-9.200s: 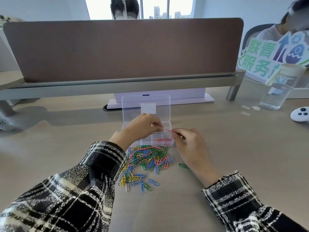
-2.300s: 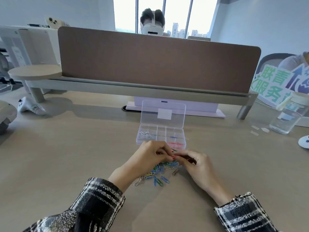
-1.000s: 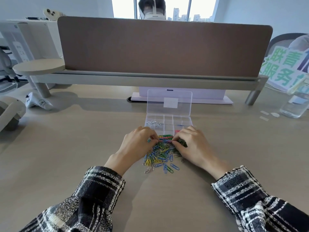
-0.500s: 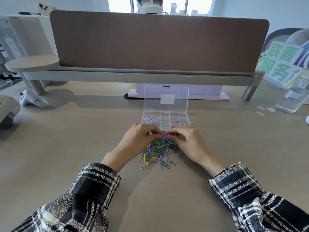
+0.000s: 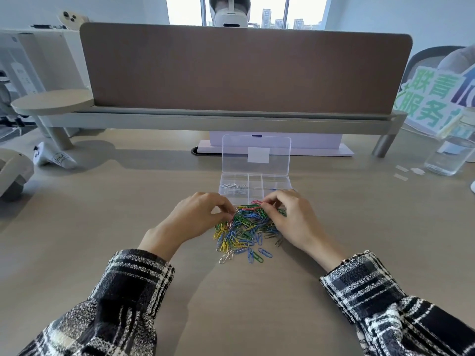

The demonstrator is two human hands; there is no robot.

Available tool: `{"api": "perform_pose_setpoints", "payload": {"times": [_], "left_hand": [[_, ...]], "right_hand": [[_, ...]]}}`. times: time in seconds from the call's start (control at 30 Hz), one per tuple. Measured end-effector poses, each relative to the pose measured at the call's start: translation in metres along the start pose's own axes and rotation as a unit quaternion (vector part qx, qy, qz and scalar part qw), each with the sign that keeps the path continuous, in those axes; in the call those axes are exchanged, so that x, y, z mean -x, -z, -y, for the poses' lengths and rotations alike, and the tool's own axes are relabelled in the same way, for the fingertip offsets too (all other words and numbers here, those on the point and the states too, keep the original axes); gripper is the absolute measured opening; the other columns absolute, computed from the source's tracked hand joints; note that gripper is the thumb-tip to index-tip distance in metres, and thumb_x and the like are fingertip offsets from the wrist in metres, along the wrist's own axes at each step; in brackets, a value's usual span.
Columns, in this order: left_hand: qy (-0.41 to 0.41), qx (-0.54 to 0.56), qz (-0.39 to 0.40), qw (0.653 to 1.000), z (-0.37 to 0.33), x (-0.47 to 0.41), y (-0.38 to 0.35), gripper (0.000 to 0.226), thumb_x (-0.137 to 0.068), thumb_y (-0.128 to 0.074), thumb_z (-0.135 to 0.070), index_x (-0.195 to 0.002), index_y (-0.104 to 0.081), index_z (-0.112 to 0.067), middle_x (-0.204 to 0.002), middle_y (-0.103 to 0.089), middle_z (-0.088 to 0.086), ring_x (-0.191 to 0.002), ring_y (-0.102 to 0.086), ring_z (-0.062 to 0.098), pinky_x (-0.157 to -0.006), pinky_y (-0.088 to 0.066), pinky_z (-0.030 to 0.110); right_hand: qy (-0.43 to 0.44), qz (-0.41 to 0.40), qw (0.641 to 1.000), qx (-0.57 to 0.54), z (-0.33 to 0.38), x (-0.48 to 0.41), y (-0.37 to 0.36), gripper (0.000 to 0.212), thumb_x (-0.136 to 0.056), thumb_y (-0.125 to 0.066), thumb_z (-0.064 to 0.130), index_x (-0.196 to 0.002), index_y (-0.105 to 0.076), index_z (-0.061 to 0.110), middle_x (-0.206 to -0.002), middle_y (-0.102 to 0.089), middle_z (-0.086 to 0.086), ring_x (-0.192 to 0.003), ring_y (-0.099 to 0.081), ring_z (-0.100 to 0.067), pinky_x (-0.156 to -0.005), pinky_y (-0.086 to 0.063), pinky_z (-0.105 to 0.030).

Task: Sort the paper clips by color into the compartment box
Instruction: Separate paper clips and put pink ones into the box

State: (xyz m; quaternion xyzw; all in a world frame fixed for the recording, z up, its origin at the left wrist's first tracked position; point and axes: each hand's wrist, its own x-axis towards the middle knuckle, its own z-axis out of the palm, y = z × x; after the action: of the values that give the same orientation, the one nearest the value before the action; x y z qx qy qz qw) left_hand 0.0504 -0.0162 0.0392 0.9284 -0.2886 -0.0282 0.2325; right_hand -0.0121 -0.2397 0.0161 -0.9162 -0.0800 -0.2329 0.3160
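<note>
Hands: left hand [image 5: 199,218] and right hand [image 5: 291,218] curl into the paper clip pile [image 5: 246,229]; whether either pinches a clip, cannot tell. Best to free one red clip [image 5: 256,202] singly, untangled, before lifting it to the compartment box [image 5: 255,185].

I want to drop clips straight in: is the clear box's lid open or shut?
Open. The lid stands upright behind the box, and silver clips lie uncovered in its far-left compartment.
</note>
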Motion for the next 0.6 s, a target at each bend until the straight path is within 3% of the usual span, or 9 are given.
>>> {"api": "perform_pose_setpoints", "payload": {"times": [0.07, 0.23, 0.47, 0.6], "left_hand": [[-0.011, -0.009, 0.024, 1.0, 0.002, -0.001, 0.001, 0.013, -0.089, -0.065, -0.039, -0.101, -0.069, -0.04, -0.102, -0.065, -0.027, -0.074, -0.046, -0.019, -0.064, -0.037, 0.018], [0.005, -0.047, 0.007, 0.999, 0.005, -0.001, 0.001, 0.011, -0.089, -0.063, -0.042, -0.098, -0.07, -0.04, -0.1, -0.064, -0.022, -0.092, -0.056, 0.005, -0.077, -0.049, 0.031], [0.01, -0.096, -0.008, 0.995, -0.003, -0.001, -0.001, 0.018, -0.089, -0.06, -0.048, -0.098, -0.069, -0.035, -0.097, -0.06, -0.02, -0.085, -0.053, 0.003, -0.059, -0.035, 0.023], [-0.001, -0.098, -0.023, 0.995, -0.008, -0.001, -0.006, 0.018, -0.088, -0.061, -0.048, -0.096, -0.068, -0.034, -0.097, -0.06, -0.019, -0.09, -0.055, 0.004, -0.061, -0.035, 0.024]], "right_hand": [[0.001, -0.015, 1.0, 0.0, -0.001, 0.002, -0.001, 0.006, -0.091, -0.065, 0.026, -0.088, -0.067, 0.022, -0.081, -0.062, 0.014, -0.084, -0.051, -0.005, -0.077, -0.043, -0.026], [-0.003, -0.043, 0.999, -0.008, -0.002, 0.007, -0.002, 0.006, -0.09, -0.066, 0.023, -0.087, -0.069, 0.019, -0.08, -0.06, 0.018, -0.083, -0.051, -0.004, -0.078, -0.042, -0.025], [-0.009, -0.037, 0.999, -0.012, -0.002, 0.008, -0.003, 0.004, -0.09, -0.067, 0.021, -0.087, -0.069, 0.019, -0.076, -0.055, 0.025, -0.084, -0.049, -0.005, -0.076, -0.036, -0.01], [-0.01, -0.033, 0.999, -0.013, -0.004, 0.008, -0.004, 0.003, -0.09, -0.066, 0.022, -0.089, -0.068, 0.02, -0.078, -0.055, 0.024, -0.084, -0.048, -0.003, -0.076, -0.035, -0.009]]}}
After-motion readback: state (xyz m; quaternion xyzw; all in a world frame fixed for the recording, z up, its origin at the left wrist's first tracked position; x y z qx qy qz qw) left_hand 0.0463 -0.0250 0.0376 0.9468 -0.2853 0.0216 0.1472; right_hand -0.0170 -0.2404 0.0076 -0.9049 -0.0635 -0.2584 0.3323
